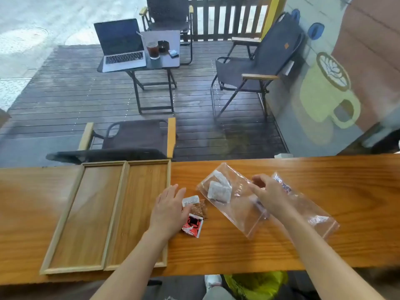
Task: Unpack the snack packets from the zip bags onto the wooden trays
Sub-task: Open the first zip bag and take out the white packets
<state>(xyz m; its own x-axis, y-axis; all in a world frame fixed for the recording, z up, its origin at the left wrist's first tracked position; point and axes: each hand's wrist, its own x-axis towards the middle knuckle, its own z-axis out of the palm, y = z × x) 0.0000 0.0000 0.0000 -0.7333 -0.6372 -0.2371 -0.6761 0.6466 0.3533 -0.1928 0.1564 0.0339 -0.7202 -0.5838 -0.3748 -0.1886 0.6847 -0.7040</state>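
Two shallow wooden trays, the left tray and the right tray, lie side by side on the wooden counter. My left hand rests flat on a brown snack packet with a white label, beside a red and white packet. A clear zip bag lies at an angle with two white-wrapped snacks inside. My right hand rests on this bag with fingers bent. A second clear zip bag with a blue and red packet lies under my right wrist.
Beyond the counter is a window onto a wet wooden deck with folding chairs and a small table holding a laptop, a drink and an ashtray. A painted yellow cup decorates the glass at right. Something green sits below the counter.
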